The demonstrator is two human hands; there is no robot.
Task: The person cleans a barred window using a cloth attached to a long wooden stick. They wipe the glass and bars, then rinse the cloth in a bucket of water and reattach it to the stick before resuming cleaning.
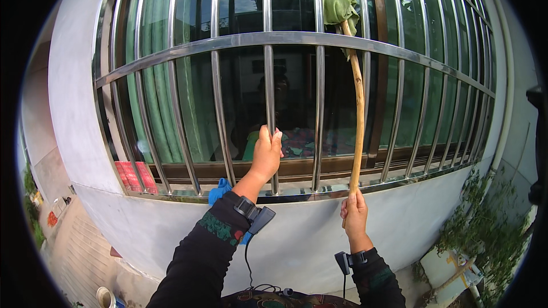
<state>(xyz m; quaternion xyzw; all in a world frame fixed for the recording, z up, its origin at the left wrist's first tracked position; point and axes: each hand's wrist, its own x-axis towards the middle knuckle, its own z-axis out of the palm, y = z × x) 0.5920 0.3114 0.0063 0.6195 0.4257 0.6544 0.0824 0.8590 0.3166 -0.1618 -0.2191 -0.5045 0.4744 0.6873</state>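
My left hand (268, 150) is closed around an upright metal bar (269, 85) of the window grille, below its horizontal rail (239, 41). Lower and to the right, my right hand (355, 214) grips the bottom end of a long wooden stick (358, 115). The stick rises in front of the rail to a green cloth (340, 7) wrapped over its top, which is at the bars in front of the window glass (295, 94). Whether the cloth touches the glass, I cannot tell. A blue cloth (219, 191) lies at the sill, partly behind my left forearm.
A red checked cloth (136, 176) lies at the sill's left end. Below the window is a pale wall (299, 239). At lower right stand a leafy plant (483, 218) and a white box (443, 269); a bucket (105, 297) is at lower left. Cables hang near my wrists.
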